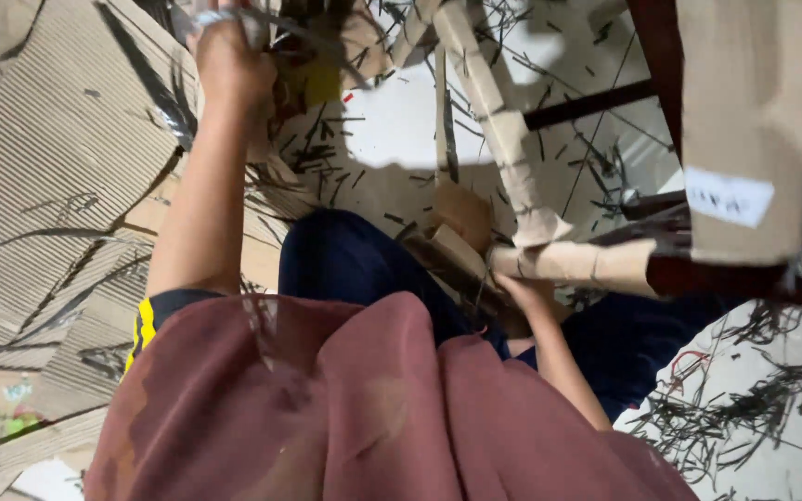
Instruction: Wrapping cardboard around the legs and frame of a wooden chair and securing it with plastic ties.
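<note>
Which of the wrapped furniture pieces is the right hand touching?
The right hand touches the horizontal cardboard-wrapped bar at its end, not the slanted wrapped leg that runs up from that joint.

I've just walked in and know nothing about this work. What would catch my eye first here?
Probably the left hand, raised at the top left and gripping thin dark strips above sheets of corrugated cardboard. Next, the right hand in the middle, holding a cardboard-wrapped frame piece. Dark offcuts litter the white floor at the lower right.
</note>
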